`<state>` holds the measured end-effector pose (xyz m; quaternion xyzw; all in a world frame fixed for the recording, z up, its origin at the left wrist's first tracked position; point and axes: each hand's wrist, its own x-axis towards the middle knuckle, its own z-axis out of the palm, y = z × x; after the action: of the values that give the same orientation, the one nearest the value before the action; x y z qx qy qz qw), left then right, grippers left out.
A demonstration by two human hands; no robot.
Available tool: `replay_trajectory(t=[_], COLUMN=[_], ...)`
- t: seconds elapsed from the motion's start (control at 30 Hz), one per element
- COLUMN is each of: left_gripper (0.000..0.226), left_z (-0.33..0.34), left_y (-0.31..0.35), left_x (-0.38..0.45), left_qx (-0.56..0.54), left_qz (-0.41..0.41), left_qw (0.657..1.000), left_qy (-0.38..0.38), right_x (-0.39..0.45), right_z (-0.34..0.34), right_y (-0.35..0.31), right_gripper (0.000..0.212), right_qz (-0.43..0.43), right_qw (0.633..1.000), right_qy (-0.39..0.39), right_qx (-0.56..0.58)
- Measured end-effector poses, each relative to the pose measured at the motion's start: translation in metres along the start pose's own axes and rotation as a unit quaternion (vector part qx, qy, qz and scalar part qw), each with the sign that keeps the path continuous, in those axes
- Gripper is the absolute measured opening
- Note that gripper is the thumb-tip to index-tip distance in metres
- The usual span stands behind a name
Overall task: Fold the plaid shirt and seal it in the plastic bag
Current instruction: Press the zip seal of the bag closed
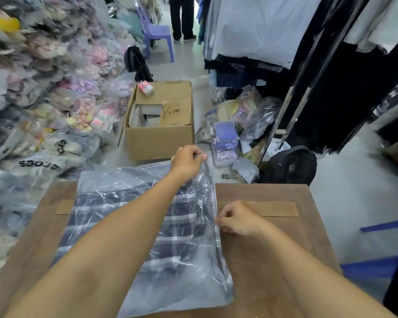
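A folded dark plaid shirt [184,237] with white stripes lies inside a clear plastic bag [115,189] on the brown table [274,260]. The bag's open edge runs along its right side. My left hand [187,160] reaches across the bag and pinches its far right corner. My right hand [237,218] pinches the same right edge about halfway down. My left forearm covers the middle of the bag and shirt.
An open cardboard box [159,138] stands on the floor beyond the table. Heaps of bagged clothes [44,99] fill the left. A black backpack [290,166] and loose packets sit at the right, under hanging garments [274,28]. A purple chair [156,35] and a standing person are far back.
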<state>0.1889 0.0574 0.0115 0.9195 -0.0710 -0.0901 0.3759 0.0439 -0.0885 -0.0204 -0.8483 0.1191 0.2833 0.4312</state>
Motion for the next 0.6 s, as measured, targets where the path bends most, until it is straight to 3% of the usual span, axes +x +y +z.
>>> replay_trajectory(t=[0.33, 0.6], left_gripper=[0.017, 0.019], left_z=[0.018, 0.019], left_y=[0.033, 0.046], left_x=[-0.002, -0.005], left_qx=[-0.002, 0.010], left_qz=[0.057, 0.051], left_qw=[0.998, 0.999], left_qy=[-0.002, 0.003], right_x=[-0.020, -0.038], right_z=[-0.030, -0.053], right_y=[0.006, 0.003], right_gripper=[0.014, 0.010], right_qz=[0.104, 0.138], right_qw=[0.983, 0.971], right_qy=[-0.150, -0.190], right_qx=[-0.012, -0.051])
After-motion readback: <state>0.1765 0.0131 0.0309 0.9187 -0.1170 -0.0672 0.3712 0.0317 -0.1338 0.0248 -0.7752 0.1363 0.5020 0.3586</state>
